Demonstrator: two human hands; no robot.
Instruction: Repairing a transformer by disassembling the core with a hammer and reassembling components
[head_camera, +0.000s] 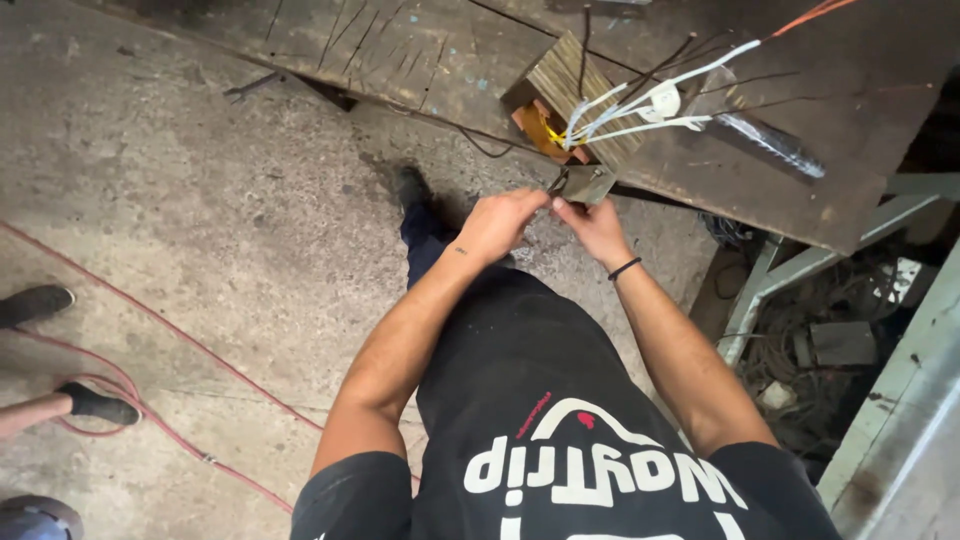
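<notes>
My left hand (503, 222) and my right hand (597, 226) meet in front of my body at the near edge of a worn wooden workbench (420, 60). Both pinch a small grey metal plate (586, 183) that sticks up between the fingertips. Just beyond it on the bench stands a transformer (565, 100) with a laminated metal core, orange and yellow windings, and white and dark wires (650, 100) trailing to the right. A black band circles my right wrist.
Concrete floor lies to the left, with a red cable (150, 320) looping across it. Another person's black shoes (95, 405) stand at the left edge. Under the bench at right are a pale metal frame (770, 280) and tangled scrap wire (820, 350).
</notes>
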